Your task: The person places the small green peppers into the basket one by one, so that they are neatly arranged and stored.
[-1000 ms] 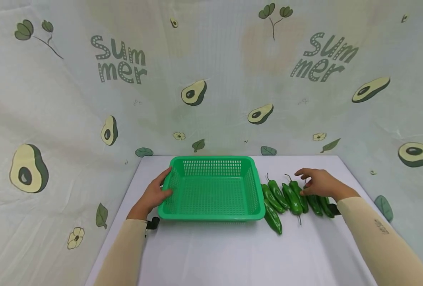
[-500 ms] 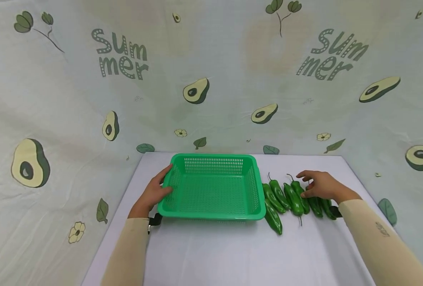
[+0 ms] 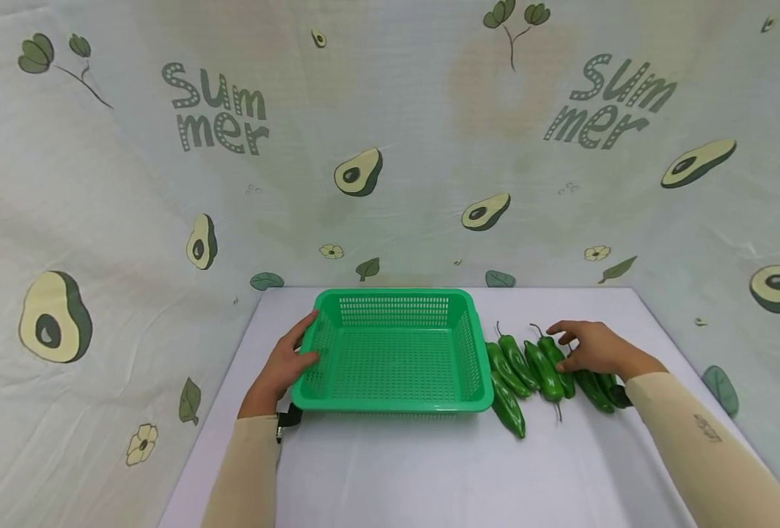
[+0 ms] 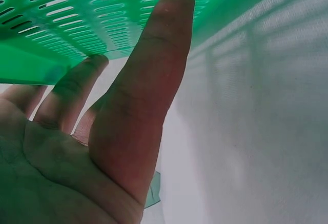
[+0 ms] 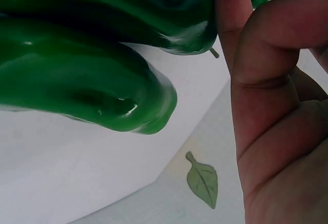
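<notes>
A green plastic mesh basket (image 3: 390, 407) stands on the white table. My left hand (image 3: 281, 367) is at its left side, thumb and index spread along the rim. In the left wrist view, the outstretched fingers (image 4: 159, 44) touch the slotted basket wall (image 4: 113, 14). To the right of the basket lie several glossy green chili peppers (image 3: 545, 374). My right hand (image 3: 594, 348) is over the right part of this row, fingers bent loosely, thumb near one pepper. In the right wrist view, two peppers (image 5: 92, 80) lie beside the bent fingers (image 5: 266, 65); the fingertips are out of sight.
The white tabletop (image 3: 390, 469) spreads in front of the basket. A pale cloth (image 3: 423, 249) printed with avocados, leaves and lettering hangs behind and at both sides. One pepper (image 3: 509, 407) lies against the basket's front right corner.
The head view has shifted slightly. Both hands stay nearly where they were. The peppers under my right hand and wrist have moved a little to the right and towards me.
</notes>
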The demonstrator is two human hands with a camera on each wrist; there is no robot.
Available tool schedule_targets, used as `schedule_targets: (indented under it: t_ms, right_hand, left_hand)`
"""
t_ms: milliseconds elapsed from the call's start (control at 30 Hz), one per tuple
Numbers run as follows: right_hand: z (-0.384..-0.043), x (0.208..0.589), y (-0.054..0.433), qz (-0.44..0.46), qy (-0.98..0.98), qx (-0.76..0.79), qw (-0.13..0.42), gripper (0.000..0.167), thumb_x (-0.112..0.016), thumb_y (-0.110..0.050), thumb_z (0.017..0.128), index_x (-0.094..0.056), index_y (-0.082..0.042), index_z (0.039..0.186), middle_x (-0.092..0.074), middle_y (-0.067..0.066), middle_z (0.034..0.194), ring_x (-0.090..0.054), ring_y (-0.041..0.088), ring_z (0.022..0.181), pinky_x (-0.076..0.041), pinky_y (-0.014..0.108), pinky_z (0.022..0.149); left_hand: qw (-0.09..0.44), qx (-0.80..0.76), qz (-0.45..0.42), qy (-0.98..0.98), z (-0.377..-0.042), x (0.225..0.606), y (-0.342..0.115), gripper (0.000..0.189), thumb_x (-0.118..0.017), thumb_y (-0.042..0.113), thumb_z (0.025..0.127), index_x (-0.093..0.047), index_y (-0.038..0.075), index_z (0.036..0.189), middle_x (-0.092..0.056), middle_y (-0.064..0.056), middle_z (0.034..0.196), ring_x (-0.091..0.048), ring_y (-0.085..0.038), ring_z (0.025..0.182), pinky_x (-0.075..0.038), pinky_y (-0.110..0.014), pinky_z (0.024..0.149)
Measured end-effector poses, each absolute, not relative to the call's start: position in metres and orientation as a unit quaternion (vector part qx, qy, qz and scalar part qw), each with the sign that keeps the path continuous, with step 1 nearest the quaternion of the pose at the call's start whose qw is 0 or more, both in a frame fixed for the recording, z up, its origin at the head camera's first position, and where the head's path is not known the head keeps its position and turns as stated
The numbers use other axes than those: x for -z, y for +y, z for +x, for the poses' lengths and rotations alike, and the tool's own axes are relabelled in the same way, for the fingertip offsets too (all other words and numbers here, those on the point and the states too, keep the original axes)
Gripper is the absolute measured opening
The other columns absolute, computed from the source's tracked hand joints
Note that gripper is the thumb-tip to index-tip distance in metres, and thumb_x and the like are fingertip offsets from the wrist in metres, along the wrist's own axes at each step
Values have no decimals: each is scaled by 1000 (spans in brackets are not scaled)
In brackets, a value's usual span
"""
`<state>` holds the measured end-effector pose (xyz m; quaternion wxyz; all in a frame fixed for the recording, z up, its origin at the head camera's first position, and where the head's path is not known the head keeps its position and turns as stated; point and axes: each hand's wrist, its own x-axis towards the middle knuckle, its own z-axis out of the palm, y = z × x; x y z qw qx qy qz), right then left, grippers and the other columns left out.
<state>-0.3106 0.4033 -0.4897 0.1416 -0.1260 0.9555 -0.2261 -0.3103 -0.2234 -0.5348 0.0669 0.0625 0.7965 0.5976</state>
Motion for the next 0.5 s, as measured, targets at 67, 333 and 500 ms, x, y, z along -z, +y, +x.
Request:
schedule_targets:
  t_ms: [67,333,500]
  right_hand:
    - [-312,490,401,-127,956,224,143,78,-93,-28,80,-58,-3,145,-67,27,126,-68,41,105,-57,52,82]
    - [-318,491,395,-127,959,203,153,81,-94,-32,78,-59,-5,145,-72,20,119,-64,47,115,-53,62,90]
    - [-318,495,399,-127,958,188,175,82,-93,-37,79,-58,-6,147,-73,16,115,-67,43,110,-53,63,90]
  left_hand:
    - [65,-599,64,795,-310,536,-224,92,-61,-1,87,-33,35,167,-41,-22,161,-62,-42,117,-58,-44,80]
    - [51,-601,70,795,-311,536,-223,91,-61,1,87,-35,36,167,-45,-21,158,-62,-40,111,-58,-44,77]
    - [48,-604,68,792,-309,540,-219,91,-60,0,85,-37,35,166,-49,-22,155,-63,-39,109,-58,-44,77]
